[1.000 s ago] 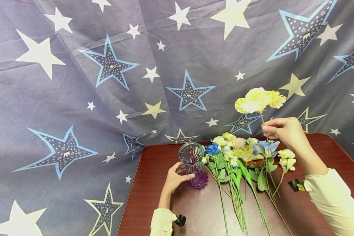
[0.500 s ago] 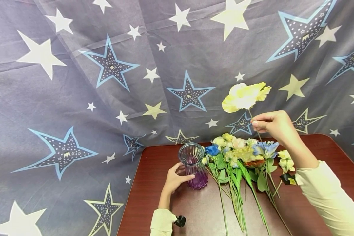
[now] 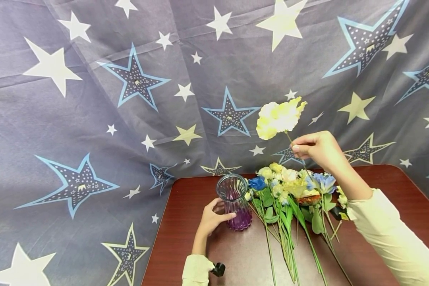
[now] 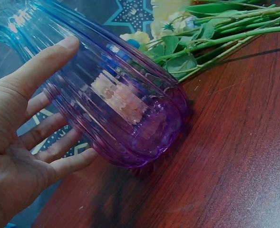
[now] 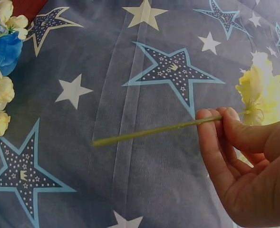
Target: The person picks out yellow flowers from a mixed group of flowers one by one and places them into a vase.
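Note:
Between thumb and fingertips, my right hand (image 3: 316,149) pinches the thin stem of a yellow flower (image 3: 279,117), just under its bloom. In the right wrist view the bare green stem (image 5: 144,135) juts out past the fingers, its cut end free in the air. My left hand (image 4: 28,128) holds a ribbed glass vase (image 4: 116,95), thumb on the near side and fingers round the far side. The vase stands upright on the table, clear at its rim and purple toward the base; no stems are in it.
A bunch of artificial flowers (image 3: 289,182), yellow, cream, blue and orange, lies on the reddish-brown table (image 3: 389,186) right of the vase, stems toward the front. A grey cloth with stars (image 3: 103,119) hangs close behind the table.
My right hand has moved left with the yellow flower, which now tilts left and is nearer the vase. The left hand and the vase have stayed in place.

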Demonstrator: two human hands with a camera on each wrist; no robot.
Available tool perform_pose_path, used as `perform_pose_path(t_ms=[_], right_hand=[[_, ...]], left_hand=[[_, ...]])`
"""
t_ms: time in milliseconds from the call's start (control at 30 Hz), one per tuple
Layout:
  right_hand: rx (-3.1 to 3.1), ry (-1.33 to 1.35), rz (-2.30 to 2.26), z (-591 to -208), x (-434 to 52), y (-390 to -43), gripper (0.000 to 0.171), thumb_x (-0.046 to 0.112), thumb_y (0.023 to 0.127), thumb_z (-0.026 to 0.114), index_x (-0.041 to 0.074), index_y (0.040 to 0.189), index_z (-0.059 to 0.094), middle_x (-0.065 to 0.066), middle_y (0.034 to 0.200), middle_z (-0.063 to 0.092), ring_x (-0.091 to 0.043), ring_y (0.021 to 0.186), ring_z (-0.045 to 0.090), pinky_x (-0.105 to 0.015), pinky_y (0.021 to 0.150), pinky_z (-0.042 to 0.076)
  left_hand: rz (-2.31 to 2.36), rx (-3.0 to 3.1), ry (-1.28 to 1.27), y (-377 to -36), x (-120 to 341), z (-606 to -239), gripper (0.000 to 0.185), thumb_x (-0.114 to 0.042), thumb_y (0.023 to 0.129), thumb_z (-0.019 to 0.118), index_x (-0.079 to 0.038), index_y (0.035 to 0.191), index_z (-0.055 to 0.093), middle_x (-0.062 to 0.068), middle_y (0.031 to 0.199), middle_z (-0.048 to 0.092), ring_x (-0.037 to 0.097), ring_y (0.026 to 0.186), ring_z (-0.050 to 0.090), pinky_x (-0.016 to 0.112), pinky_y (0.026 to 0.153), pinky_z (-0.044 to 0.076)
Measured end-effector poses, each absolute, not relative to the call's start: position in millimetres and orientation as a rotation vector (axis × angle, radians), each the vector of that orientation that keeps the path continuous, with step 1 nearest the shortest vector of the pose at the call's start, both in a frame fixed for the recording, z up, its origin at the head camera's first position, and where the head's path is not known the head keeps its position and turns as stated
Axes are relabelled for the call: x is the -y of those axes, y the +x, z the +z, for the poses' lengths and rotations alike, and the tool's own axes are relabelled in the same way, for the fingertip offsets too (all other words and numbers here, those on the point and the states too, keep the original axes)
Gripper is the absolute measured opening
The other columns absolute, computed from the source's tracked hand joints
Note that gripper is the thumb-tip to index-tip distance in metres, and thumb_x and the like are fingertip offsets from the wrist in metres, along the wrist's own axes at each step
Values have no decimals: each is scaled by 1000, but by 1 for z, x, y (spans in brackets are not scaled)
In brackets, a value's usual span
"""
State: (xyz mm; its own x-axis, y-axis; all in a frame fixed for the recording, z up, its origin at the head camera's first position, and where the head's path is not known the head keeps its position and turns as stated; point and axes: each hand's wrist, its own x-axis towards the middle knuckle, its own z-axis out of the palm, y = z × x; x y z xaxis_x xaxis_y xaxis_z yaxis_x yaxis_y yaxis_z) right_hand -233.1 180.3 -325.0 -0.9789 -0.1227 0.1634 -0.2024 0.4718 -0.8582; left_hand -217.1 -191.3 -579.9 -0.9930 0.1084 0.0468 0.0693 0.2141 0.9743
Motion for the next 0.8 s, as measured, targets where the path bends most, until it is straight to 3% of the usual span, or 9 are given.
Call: perform_pose_path(t_ms=[233,433,567,800], right_hand=[[2453,420,1744,-326,-168,-239,26,6,94,72,-13,112,71,1,86,79,-6,73,74,-25,69,62],[2310,517,1948,-331,-155,-243,28,0,95,68,-22,113,65,16,83,76,-8,73,75,-26,70,63],[2269,560,2009,-337,-147,-245,28,-2,95,67,-23,112,64,15,83,76,-9,74,75,-26,69,63],[2248,626,1997,-352,-135,-249,24,6,97,68,-15,110,69,9,88,78,-11,77,76,-34,70,64]], left_hand=[[1934,-2435,169,-218,192,-583,63,-18,73,93,-11,129,66,15,123,70,28,114,68,37,94,58],[1964,-2400,170,-216,191,-583,61,-16,74,92,-11,129,66,16,124,70,31,116,67,44,97,58],[1977,-2384,170,-216,191,-582,61,-14,74,91,-10,129,66,16,124,70,33,116,67,48,99,57],[1975,-2399,161,-217,191,-583,60,-15,74,92,-11,129,66,15,123,70,31,115,67,44,98,57]])
